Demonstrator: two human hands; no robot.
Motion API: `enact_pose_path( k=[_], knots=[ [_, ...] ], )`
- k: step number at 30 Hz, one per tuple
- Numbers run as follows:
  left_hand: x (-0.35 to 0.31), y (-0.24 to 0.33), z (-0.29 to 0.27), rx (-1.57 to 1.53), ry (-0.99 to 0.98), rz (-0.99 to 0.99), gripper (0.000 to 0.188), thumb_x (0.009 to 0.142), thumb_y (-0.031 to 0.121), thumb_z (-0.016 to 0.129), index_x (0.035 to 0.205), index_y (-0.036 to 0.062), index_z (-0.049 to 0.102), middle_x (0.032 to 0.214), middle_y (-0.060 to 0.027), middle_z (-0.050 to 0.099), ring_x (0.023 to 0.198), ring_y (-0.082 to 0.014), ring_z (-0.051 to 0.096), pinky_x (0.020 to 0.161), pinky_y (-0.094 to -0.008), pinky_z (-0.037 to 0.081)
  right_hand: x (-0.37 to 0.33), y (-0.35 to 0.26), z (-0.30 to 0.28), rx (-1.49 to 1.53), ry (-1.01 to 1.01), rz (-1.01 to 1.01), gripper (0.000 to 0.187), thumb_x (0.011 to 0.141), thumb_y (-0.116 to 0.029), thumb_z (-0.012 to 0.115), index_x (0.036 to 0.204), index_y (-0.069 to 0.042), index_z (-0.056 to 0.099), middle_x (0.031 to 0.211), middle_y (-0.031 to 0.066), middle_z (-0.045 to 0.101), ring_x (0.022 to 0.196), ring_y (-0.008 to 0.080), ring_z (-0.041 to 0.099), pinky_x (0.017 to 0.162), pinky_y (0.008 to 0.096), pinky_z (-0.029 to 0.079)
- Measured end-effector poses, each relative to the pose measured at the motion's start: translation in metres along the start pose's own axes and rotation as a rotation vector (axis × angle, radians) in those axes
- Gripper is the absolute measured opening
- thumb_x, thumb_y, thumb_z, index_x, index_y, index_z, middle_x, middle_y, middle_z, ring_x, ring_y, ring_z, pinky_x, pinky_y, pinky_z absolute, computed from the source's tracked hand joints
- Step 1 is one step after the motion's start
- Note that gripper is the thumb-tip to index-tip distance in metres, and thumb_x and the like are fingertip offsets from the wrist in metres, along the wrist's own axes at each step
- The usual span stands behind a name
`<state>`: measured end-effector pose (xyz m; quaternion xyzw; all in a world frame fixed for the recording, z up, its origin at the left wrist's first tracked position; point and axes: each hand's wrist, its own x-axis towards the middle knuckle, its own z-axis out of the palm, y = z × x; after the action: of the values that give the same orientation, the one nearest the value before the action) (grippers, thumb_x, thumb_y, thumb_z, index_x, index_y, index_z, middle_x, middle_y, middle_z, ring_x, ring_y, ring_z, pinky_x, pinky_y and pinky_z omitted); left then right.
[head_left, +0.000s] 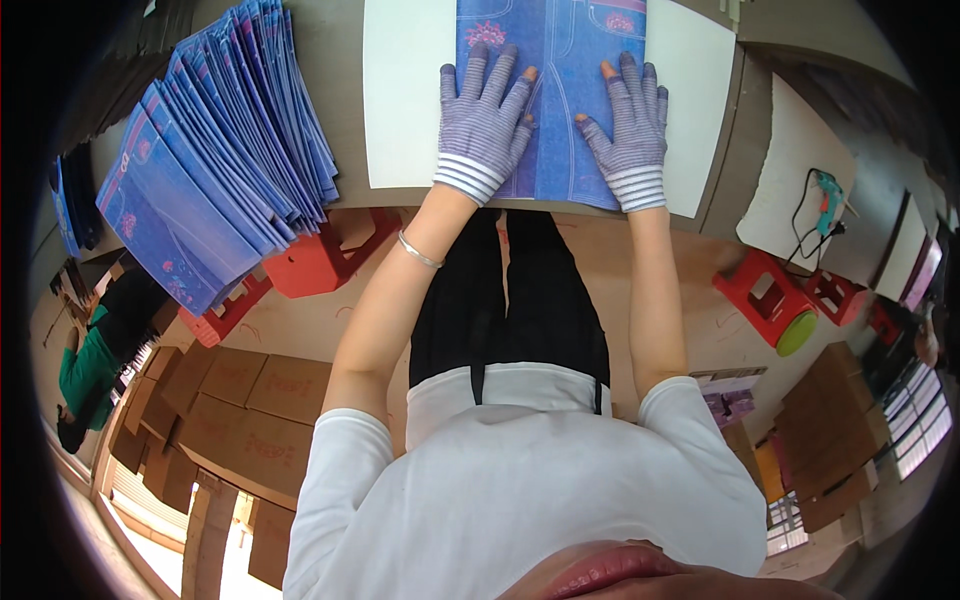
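A flat blue piece [563, 110] printed like denim, with pocket lines and pink flowers, lies before me on a white board [405, 110]. I cannot tell if it is a bag or a folded sheet. My left hand [484, 120], in a striped purple-grey glove with bare tips on some fingers, rests flat on its left part, fingers spread. On its right part lies my right hand [630, 130], gloved alike, fingers stretched out. Neither hand grips anything. A fanned stack of similar denim-print pieces [205, 170] stands left of the board, overhanging the table's near edge.
Red plastic stools [318, 262] stand under the stack. To the right, a teal glue gun [827, 200] with a black cord lies on a white sheet [795, 165], above another red stool [765, 290]. Cardboard boxes [250, 420] fill the lower left. A person in green [85, 375] is at far left.
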<state>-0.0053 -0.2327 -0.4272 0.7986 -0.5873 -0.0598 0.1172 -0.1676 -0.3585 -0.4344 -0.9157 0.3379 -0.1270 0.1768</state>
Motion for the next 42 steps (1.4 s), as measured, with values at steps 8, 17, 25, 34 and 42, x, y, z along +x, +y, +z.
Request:
enact_pose_path(
  k=[8,17,25,34,42],
  knots=[
    [0.001,0.0,-0.002,-0.031,-0.022,0.011,0.056,0.084,0.03,0.061,0.137,0.0178,0.048,0.148,-0.0095,0.036,0.14,-0.0354,0.026,0.11,-0.062,0.016,0.0,0.004,0.0,-0.046,-0.056,0.04,0.069,0.079,-0.047,0.066,0.138,-0.016,0.044,0.15,0.0065,0.033,0.141,0.0338,0.023,0.116,0.0526,0.015],
    [0.001,0.001,0.0,-0.028,-0.03,0.007,0.057,0.083,0.03,0.061,0.137,0.0178,0.048,0.147,-0.0092,0.037,0.139,-0.0349,0.027,0.11,-0.062,0.016,0.0,0.004,0.0,-0.039,-0.054,0.036,0.069,0.08,-0.046,0.066,0.138,-0.017,0.044,0.151,0.0057,0.033,0.142,0.033,0.021,0.116,0.0526,0.013],
    [0.003,0.002,-0.002,-0.007,-0.053,0.001,0.059,0.083,0.031,0.061,0.138,0.0172,0.047,0.147,-0.0092,0.037,0.139,-0.034,0.027,0.11,-0.0625,0.016,0.003,0.0,-0.004,-0.02,-0.053,0.034,0.066,0.081,-0.038,0.067,0.139,-0.017,0.042,0.15,0.0079,0.034,0.141,0.0363,0.024,0.114,0.0559,0.014],
    [0.003,0.002,0.005,0.014,-0.067,0.033,0.063,0.085,0.035,0.058,0.141,0.0136,0.041,0.148,-0.014,0.034,0.138,-0.0353,0.027,0.113,-0.0572,0.016,0.002,0.006,0.001,-0.236,-0.097,-0.027,0.064,0.089,-0.055,0.048,0.141,-0.018,0.041,0.149,0.0058,0.036,0.142,0.0292,0.023,0.112,0.0624,0.008],
    [0.088,-0.035,-0.003,0.16,0.037,0.258,0.062,0.082,0.048,0.059,0.132,0.0139,0.05,0.14,-0.0136,0.041,0.132,-0.0354,0.033,0.106,-0.0551,0.027,0.102,0.052,-0.003,-0.356,-0.086,-0.335,0.062,0.089,-0.053,0.048,0.138,-0.015,0.044,0.143,0.007,0.043,0.135,0.0296,0.034,0.106,0.0633,0.019]
  ],
)
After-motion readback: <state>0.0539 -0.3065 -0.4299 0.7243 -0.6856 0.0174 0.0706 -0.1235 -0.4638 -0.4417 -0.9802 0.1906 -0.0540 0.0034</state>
